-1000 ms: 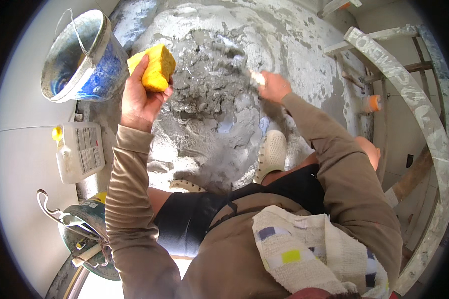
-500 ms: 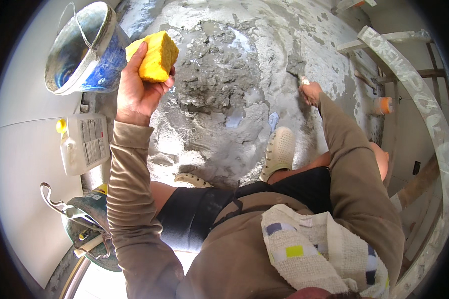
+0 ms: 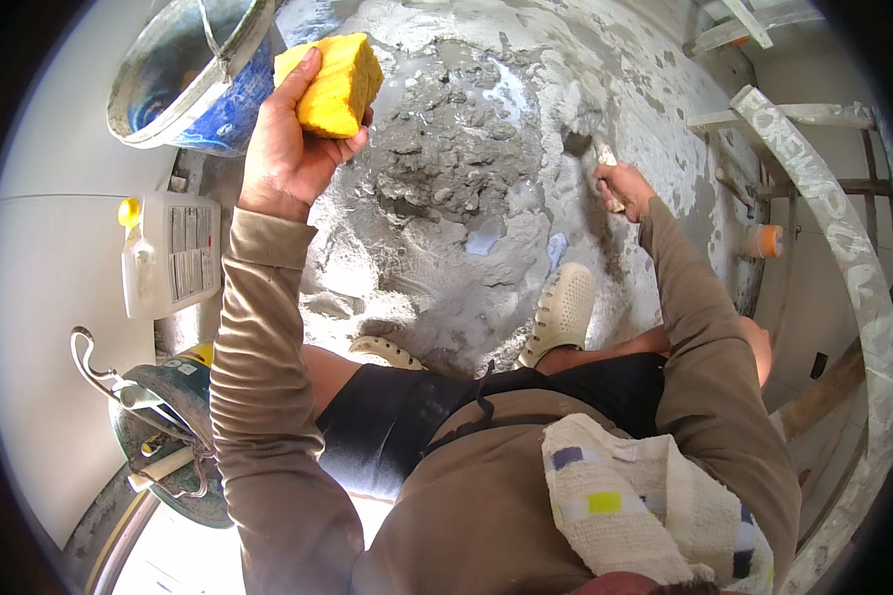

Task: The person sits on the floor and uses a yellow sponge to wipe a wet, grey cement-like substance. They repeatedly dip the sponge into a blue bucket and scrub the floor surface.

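A yellow sponge (image 3: 332,84) is gripped in my left hand (image 3: 293,149), raised beside the blue bucket, with the thumb on its near side. My right hand (image 3: 625,190) is closed round the pale handle of a trowel (image 3: 605,155). Its blade end is grey and hard to tell from the wet mortar around it. Lumpy grey wet mortar (image 3: 437,149) is spread over the floor between my hands, with small puddles of water in it.
On the left stand the blue bucket (image 3: 223,117), a white jerrycan (image 3: 174,256) with a yellow cap, and a dark green bucket (image 3: 184,387). My pale clogs (image 3: 561,307) are at the mortar's near edge. Whitish boards (image 3: 843,218) and an orange-capped pipe (image 3: 767,241) are at right.
The view has shifted slightly. My right hand has turned, and more of the trowel's handle shows. My left hand still holds up the sponge.
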Action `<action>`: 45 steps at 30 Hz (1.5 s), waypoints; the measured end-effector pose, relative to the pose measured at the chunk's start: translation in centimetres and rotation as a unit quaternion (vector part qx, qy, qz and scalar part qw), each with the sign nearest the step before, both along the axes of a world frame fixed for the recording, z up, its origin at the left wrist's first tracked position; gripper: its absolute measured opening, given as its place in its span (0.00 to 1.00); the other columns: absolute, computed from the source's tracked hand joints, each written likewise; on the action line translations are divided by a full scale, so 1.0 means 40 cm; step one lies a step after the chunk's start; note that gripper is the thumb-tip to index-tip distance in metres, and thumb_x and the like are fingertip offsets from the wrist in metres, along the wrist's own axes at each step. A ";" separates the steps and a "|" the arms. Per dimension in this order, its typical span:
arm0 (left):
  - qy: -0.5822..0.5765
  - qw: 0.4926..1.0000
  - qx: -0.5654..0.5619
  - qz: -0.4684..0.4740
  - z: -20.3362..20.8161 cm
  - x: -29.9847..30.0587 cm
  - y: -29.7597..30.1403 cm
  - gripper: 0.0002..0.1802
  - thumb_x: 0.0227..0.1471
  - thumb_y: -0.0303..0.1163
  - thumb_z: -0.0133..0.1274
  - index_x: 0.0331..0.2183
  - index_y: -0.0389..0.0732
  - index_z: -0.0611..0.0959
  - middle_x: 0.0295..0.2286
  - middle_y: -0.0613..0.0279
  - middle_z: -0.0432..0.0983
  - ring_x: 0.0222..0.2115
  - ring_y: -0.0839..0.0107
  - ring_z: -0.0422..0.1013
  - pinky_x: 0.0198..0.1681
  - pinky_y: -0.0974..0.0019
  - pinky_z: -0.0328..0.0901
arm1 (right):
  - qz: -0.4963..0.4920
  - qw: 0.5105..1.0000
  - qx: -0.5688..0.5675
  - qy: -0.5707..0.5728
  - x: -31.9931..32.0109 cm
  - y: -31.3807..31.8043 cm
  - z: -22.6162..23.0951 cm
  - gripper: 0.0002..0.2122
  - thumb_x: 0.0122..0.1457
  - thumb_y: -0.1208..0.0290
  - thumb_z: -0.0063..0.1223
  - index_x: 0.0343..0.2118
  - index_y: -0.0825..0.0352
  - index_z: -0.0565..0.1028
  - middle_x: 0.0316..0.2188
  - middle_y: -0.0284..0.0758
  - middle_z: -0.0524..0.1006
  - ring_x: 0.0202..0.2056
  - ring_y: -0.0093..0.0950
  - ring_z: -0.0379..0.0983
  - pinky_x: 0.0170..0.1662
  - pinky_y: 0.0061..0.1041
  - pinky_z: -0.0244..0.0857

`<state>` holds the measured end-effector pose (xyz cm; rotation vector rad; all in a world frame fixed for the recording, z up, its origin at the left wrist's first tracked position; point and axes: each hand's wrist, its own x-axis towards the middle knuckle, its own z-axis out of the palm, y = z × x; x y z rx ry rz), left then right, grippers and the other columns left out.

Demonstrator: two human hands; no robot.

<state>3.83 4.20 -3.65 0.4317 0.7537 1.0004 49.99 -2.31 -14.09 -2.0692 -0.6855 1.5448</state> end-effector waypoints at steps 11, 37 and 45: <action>0.008 0.999 0.029 0.017 0.026 -0.030 -0.017 0.26 0.57 0.47 0.57 0.50 0.40 0.74 0.38 0.54 0.78 0.32 0.58 0.76 0.27 0.61 0.73 | 0.346 0.829 0.131 -0.419 -0.257 0.076 0.004 0.17 0.51 0.68 0.54 0.43 0.70 0.74 0.38 0.50 0.79 0.43 0.49 0.76 0.48 0.42 0.68; -0.127 0.989 0.029 -0.074 0.009 0.159 0.041 0.19 0.61 0.44 0.53 0.47 0.41 0.76 0.34 0.61 0.78 0.28 0.68 0.76 0.19 0.67 0.69 | -0.007 0.993 0.033 -0.109 -0.060 -0.143 -0.006 0.08 0.55 0.74 0.54 0.21 0.69 0.72 0.13 0.34 0.71 0.12 0.25 0.65 0.14 0.28 0.58; -0.098 0.987 0.012 -0.130 -0.048 0.092 -0.019 0.19 0.61 0.43 0.51 0.47 0.39 0.75 0.35 0.60 0.78 0.26 0.71 0.76 0.15 0.73 0.68 | -0.124 0.979 -0.153 -0.059 -0.203 -0.503 -0.059 0.06 0.58 0.73 0.52 0.27 0.70 0.73 0.16 0.34 0.71 0.13 0.26 0.66 0.15 0.30 0.61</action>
